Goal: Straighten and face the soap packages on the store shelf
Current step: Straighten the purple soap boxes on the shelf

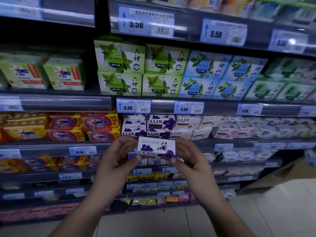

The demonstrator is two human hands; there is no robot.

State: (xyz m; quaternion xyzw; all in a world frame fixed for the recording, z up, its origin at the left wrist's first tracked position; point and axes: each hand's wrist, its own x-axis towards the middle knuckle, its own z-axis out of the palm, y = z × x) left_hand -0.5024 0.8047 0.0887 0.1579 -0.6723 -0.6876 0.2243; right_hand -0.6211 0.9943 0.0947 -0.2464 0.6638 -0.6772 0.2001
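I hold a white and purple LUX soap box (156, 146) in front of the shelves, its back panel turned towards me. My left hand (118, 155) pinches its left end with thumb below and fingers curled above. My right hand (189, 157) pinches its right end the same way. Just behind the box stand stacked purple LUX boxes (160, 124) on the shelf (239, 142), with white and pink LUX boxes (188, 126) to their right. Some of those lie slightly askew.
Green soap boxes (119, 65) and blue ones (217, 74) fill the shelf above. OMO packs (65, 127) sit at left. Price tags (133, 106) line the shelf rails. Lower shelves hold more small packs; a tiled floor (256, 211) lies at lower right.
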